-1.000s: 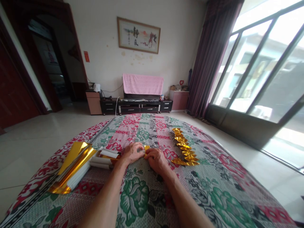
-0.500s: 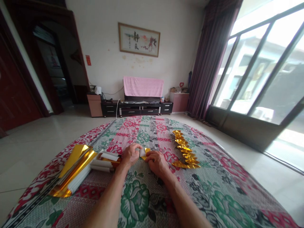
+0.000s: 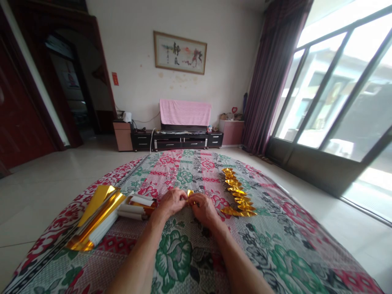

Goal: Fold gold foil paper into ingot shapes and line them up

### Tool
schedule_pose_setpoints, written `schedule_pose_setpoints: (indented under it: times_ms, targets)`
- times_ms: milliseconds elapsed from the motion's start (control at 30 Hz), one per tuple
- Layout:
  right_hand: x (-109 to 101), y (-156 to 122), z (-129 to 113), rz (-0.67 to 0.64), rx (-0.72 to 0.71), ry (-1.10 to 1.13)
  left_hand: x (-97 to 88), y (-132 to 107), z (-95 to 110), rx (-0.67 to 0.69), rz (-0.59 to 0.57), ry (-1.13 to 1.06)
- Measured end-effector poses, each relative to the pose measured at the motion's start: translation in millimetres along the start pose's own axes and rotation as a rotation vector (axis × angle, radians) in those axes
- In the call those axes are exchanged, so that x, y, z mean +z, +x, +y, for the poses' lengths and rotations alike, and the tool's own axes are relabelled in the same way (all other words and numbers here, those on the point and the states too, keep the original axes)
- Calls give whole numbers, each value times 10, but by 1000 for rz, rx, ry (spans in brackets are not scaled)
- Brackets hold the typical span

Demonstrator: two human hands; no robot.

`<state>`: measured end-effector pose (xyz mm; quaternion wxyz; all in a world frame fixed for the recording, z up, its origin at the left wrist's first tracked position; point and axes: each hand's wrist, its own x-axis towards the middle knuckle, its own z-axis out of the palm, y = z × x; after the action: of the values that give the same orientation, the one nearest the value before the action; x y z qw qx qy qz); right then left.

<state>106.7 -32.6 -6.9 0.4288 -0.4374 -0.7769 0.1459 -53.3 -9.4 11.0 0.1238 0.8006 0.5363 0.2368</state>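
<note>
Between my two hands is a small piece of gold foil paper point(image 3: 190, 192), mostly hidden by the fingers. My left hand point(image 3: 174, 201) pinches its left side, and my right hand point(image 3: 202, 207) closes on its right side. On the right, a row of folded gold paper pieces point(image 3: 237, 191) with pointed ends runs away from me over the cloth. Left of my left hand lie rolled sheets point(image 3: 134, 210), white outside with gold showing. Farther left is a larger stack of gold and white foil sheets point(image 3: 99, 220).
A flowered cloth point(image 3: 174, 261) covers the round surface before me. Beyond it stand a low black cabinet point(image 3: 171, 143) and a screen-shaped thing under a pink cloth point(image 3: 185, 112). Windows point(image 3: 330, 94) and a purple curtain point(image 3: 265, 81) line the right side.
My hands have drawn closer together and the paper's white face has gone out of sight, leaving a small gold tip. The row and the stacks lie as before.
</note>
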Motion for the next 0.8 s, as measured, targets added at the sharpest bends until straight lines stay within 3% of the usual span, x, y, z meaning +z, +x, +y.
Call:
schedule_pose_setpoints:
  times_ms: [100,300,600,800]
  targets:
    - [-7,0,2,31,12,-31,16,18,11,22,-2,30]
    - [-26,3,11,-40,-17,-79,36,42,83,55,-14,118]
    - [-18,-6,11,-35,5,-123,26,5,108,-74,23,249]
    - [-41,10,-33,-75,-45,-52,42,31,115,-97,-39,255]
